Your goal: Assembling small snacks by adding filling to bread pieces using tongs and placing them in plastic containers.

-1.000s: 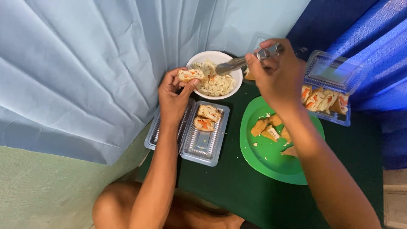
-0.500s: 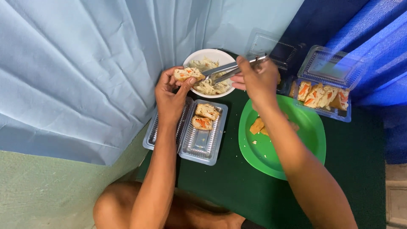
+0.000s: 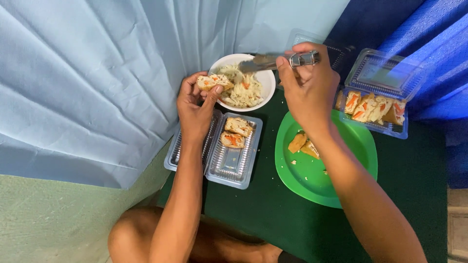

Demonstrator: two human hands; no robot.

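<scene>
My left hand (image 3: pixel 195 108) holds a stuffed fried piece (image 3: pixel 212 82) at the left rim of a white bowl (image 3: pixel 267 78) of pale shredded filling (image 3: pixel 244 90). Metal tongs (image 3: pixel 273 61) are gripped in my right hand (image 3: pixel 307 87), their tips reaching over the bowl. Below the left hand lies an open clear plastic container (image 3: pixel 234 163) with two stuffed pieces (image 3: pixel 235 132) in it. A green plate (image 3: pixel 319 168) under my right forearm carries a few plain fried pieces (image 3: pixel 301 145).
A second clear container (image 3: pixel 373 107) with several stuffed pieces sits at the right, another clear lid (image 3: pixel 336 48) behind it. Everything rests on a dark green cloth (image 3: pixel 273 219). Light blue fabric (image 3: pixel 97 73) hangs at left, dark blue fabric (image 3: pixel 429 44) at right. My knee (image 3: pixel 131 238) shows below.
My right hand with the tongs has swung from the right toward the bowl. The left hand keeps the stuffed piece at the bowl's rim.
</scene>
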